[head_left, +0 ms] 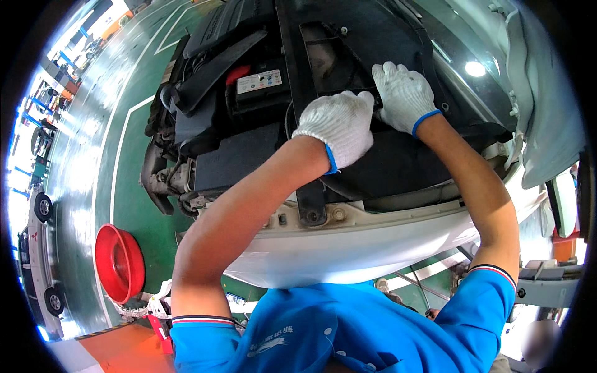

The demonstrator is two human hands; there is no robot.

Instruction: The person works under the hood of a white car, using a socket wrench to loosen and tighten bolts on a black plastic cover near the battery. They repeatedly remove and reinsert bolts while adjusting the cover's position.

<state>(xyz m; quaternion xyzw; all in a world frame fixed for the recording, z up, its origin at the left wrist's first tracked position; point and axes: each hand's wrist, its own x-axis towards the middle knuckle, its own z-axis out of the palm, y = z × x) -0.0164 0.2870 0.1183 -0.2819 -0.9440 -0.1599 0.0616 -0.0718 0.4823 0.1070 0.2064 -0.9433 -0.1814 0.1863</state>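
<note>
Both my hands wear white knit gloves with blue cuffs and are over the engine bay of a white car. My left hand [343,126] is closed, knuckles up, beside a long black bar [301,74] that runs across the bay. Its fingertips are hidden, so I cannot make out what they hold. Just to its right, my right hand [405,94] lies on a black plastic cover [388,50] with its fingers stretched forward. Between and ahead of the hands is an opening in the cover [321,55].
A battery [260,94] with a white label and a red terminal cap [237,74] sits left of the bar. The white car fender [354,248] runs in front of my body. A red basin [118,263] stands on the green floor at left. A parked vehicle [38,261] is farther left.
</note>
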